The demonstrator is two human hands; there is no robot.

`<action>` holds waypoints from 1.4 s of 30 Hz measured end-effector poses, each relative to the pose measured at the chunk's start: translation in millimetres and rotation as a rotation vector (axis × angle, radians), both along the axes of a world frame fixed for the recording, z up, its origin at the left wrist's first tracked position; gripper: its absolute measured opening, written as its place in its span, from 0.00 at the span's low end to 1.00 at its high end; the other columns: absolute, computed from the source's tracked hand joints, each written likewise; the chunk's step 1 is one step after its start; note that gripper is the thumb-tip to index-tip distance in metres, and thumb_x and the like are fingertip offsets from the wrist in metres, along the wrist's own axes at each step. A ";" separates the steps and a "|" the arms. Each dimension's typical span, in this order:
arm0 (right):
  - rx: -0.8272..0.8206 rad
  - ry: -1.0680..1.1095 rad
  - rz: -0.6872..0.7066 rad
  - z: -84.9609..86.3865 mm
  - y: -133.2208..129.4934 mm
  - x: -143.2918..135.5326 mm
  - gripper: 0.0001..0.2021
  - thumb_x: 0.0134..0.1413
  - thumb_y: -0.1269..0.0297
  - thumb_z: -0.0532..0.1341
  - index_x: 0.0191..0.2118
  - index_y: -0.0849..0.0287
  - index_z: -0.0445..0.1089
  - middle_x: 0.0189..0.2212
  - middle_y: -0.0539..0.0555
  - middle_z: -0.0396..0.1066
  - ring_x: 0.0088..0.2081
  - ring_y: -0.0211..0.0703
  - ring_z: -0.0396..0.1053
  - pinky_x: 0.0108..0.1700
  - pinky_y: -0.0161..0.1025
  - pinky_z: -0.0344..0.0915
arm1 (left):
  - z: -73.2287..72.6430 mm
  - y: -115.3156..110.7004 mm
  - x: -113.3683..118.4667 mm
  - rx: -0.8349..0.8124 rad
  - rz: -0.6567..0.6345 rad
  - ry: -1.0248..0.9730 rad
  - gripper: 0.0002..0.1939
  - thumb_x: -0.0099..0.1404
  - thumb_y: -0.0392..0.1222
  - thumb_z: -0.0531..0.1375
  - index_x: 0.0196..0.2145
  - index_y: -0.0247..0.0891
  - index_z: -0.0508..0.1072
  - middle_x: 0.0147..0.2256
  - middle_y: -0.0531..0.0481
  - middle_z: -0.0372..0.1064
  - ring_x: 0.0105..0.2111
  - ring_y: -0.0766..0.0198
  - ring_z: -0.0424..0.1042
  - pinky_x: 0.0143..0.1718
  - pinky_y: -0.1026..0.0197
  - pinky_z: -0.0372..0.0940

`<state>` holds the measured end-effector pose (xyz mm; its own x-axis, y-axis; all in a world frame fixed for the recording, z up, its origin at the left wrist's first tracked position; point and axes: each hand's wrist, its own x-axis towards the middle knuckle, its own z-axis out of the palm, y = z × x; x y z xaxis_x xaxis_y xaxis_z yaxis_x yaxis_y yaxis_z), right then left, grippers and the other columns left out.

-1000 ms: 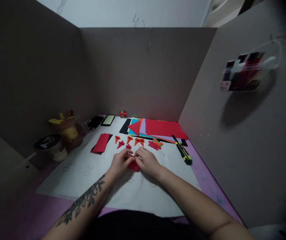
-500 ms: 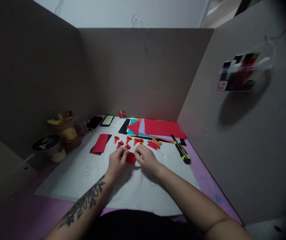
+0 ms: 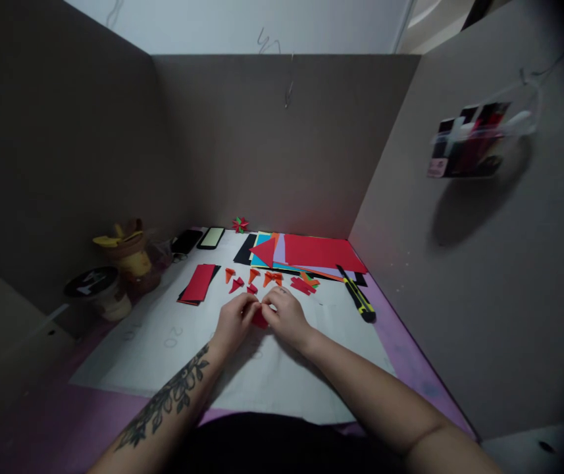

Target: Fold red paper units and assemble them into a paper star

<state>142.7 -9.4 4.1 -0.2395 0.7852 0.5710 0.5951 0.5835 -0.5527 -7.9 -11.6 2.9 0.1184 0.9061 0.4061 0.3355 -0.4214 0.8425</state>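
Observation:
Between my hands is a small piece of red paper (image 3: pixel 260 319), mostly covered by my fingers. My left hand (image 3: pixel 235 319) pinches it from the left, and my right hand (image 3: pixel 285 317) pinches it from the right, with the fingertips of both almost meeting. Just beyond my hands lie folded orange paper pieces (image 3: pixel 254 276) and folded red pieces (image 3: pixel 236 284). Small red paper strips (image 3: pixel 303 286) with green and orange ones sit past my right hand. To the left rests a stack of red and black paper rectangles (image 3: pixel 199 283).
Large coloured sheets (image 3: pixel 321 252) lie at the back right, with a yellow-and-black utility knife (image 3: pixel 359 299) beside them. A phone (image 3: pixel 211 238) and a red-green paper star (image 3: pixel 240 225) are at the back. A lidded cup (image 3: pixel 99 293) and a pot (image 3: pixel 126 253) stand left. Grey panels enclose the table.
My two hands have come together over the red paper, their fingertips now nearly touching. Less of the paper shows than before. The things around it have stayed put.

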 end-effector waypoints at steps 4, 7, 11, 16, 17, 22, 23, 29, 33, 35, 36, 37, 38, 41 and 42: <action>-0.058 0.195 -0.006 -1.5 6.7 6.7 0.07 0.50 0.73 0.54 0.24 0.58 0.63 0.25 0.50 0.64 0.32 0.40 0.62 0.36 0.37 0.58 | -3.4 7.1 0.2 -0.098 -0.044 -0.092 0.06 0.56 0.42 0.59 0.28 0.37 0.72 0.26 0.52 0.69 0.27 0.66 0.65 0.31 0.65 0.59; -0.090 0.334 -0.049 -0.7 11.8 12.6 0.08 0.49 0.72 0.54 0.22 0.58 0.61 0.24 0.49 0.61 0.29 0.38 0.61 0.32 0.35 0.57 | -4.9 11.9 -0.9 -0.151 -0.047 -0.160 0.06 0.53 0.42 0.61 0.28 0.36 0.71 0.25 0.52 0.68 0.27 0.66 0.65 0.30 0.66 0.59; -0.155 0.432 -0.074 1.4 14.8 14.6 0.08 0.47 0.70 0.55 0.20 0.58 0.60 0.22 0.48 0.60 0.27 0.38 0.59 0.30 0.34 0.56 | -3.9 15.9 -1.7 -0.241 -0.015 -0.300 0.09 0.49 0.41 0.64 0.27 0.35 0.71 0.24 0.52 0.68 0.25 0.68 0.66 0.29 0.66 0.60; -0.280 0.432 -0.030 -2.3 12.8 7.3 0.07 0.44 0.69 0.56 0.20 0.59 0.59 0.21 0.47 0.60 0.26 0.36 0.58 0.29 0.33 0.56 | -6.0 21.8 -7.5 -0.325 0.064 -0.569 0.16 0.45 0.43 0.67 0.31 0.34 0.70 0.24 0.54 0.67 0.24 0.68 0.67 0.30 0.64 0.62; -0.308 0.416 -0.019 -4.3 12.5 6.1 0.06 0.43 0.69 0.56 0.20 0.59 0.59 0.21 0.47 0.59 0.25 0.36 0.58 0.28 0.33 0.55 | -6.7 22.4 -9.0 -0.316 0.077 -0.580 0.16 0.45 0.43 0.67 0.31 0.34 0.69 0.24 0.54 0.67 0.24 0.68 0.66 0.29 0.65 0.62; -0.512 0.290 0.093 -13.1 12.8 6.5 0.07 0.39 0.72 0.56 0.17 0.59 0.57 0.15 0.44 0.54 0.20 0.33 0.52 0.22 0.31 0.48 | -8.8 18.7 -11.2 -0.208 0.047 -0.393 0.11 0.49 0.41 0.64 0.31 0.36 0.70 0.21 0.56 0.65 0.22 0.70 0.63 0.24 0.68 0.57; -0.561 0.274 0.120 -13.8 13.0 7.5 0.08 0.40 0.71 0.55 0.17 0.59 0.57 0.14 0.44 0.53 0.19 0.32 0.51 0.21 0.31 0.47 | -9.4 17.8 -10.5 -0.202 0.032 -0.356 0.11 0.49 0.41 0.63 0.31 0.36 0.69 0.21 0.56 0.64 0.21 0.70 0.63 0.24 0.68 0.56; -0.503 0.287 0.136 -11.9 14.1 12.4 0.11 0.43 0.69 0.56 0.15 0.60 0.57 0.16 0.46 0.54 0.22 0.33 0.53 0.24 0.31 0.49 | -13.1 19.2 -8.1 -0.328 -0.046 -0.296 0.15 0.51 0.41 0.62 0.37 0.37 0.64 0.20 0.58 0.64 0.19 0.71 0.61 0.21 0.69 0.55; -0.483 0.278 0.116 -12.5 14.6 11.8 0.11 0.43 0.68 0.56 0.15 0.60 0.57 0.17 0.46 0.54 0.23 0.34 0.54 0.25 0.32 0.50 | -13.4 21.0 -9.6 -0.311 -0.052 -0.233 0.11 0.51 0.40 0.61 0.33 0.37 0.64 0.19 0.58 0.62 0.19 0.71 0.61 0.21 0.69 0.54; -0.475 0.295 0.109 -13.6 14.8 11.2 0.11 0.43 0.68 0.56 0.15 0.59 0.56 0.17 0.46 0.54 0.23 0.34 0.54 0.26 0.32 0.50 | -13.3 20.9 -10.2 -0.276 -0.012 -0.226 0.11 0.51 0.40 0.61 0.32 0.37 0.64 0.19 0.58 0.62 0.19 0.71 0.61 0.21 0.69 0.54; -0.469 0.308 0.099 -14.0 15.0 11.2 0.11 0.43 0.68 0.56 0.15 0.59 0.56 0.17 0.46 0.54 0.23 0.34 0.54 0.26 0.32 0.50 | -13.4 20.7 -10.6 -0.278 -0.012 -0.220 0.11 0.51 0.40 0.61 0.32 0.36 0.64 0.20 0.58 0.63 0.19 0.71 0.61 0.21 0.69 0.54; -0.465 0.325 0.084 -14.4 15.2 11.5 0.11 0.43 0.68 0.56 0.15 0.59 0.57 0.17 0.46 0.54 0.23 0.35 0.54 0.26 0.33 0.51 | -13.6 20.6 -11.0 -0.294 -0.026 -0.208 0.11 0.51 0.41 0.60 0.32 0.36 0.64 0.20 0.57 0.63 0.19 0.70 0.61 0.21 0.69 0.54; -0.466 0.342 0.068 -14.8 15.4 12.1 0.11 0.43 0.68 0.56 0.15 0.59 0.57 0.17 0.46 0.55 0.24 0.35 0.55 0.26 0.33 0.51 | -14.0 20.5 -11.5 -0.312 -0.043 -0.187 0.11 0.51 0.41 0.60 0.32 0.36 0.65 0.21 0.57 0.64 0.20 0.70 0.62 0.22 0.68 0.55; -0.494 0.374 0.039 -16.0 16.3 14.9 0.10 0.43 0.67 0.56 0.16 0.59 0.59 0.17 0.46 0.55 0.23 0.35 0.55 0.26 0.33 0.51 | -15.6 21.0 -12.9 -0.326 -0.076 -0.095 0.10 0.50 0.40 0.59 0.31 0.36 0.65 0.21 0.56 0.64 0.20 0.69 0.62 0.23 0.67 0.55; -0.504 0.377 0.039 -16.6 16.8 15.8 0.10 0.42 0.67 0.56 0.16 0.59 0.59 0.16 0.46 0.54 0.23 0.35 0.54 0.25 0.33 0.51 | -16.1 21.3 -13.2 -0.312 -0.071 -0.071 0.09 0.51 0.39 0.59 0.31 0.36 0.65 0.20 0.57 0.63 0.21 0.69 0.62 0.23 0.67 0.55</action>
<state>158.5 7.4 -12.4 -0.1276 0.9747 0.1834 0.2895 0.2135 -0.9331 -21.2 9.7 -13.2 0.1671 0.9787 0.1192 0.2501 -0.1590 0.9551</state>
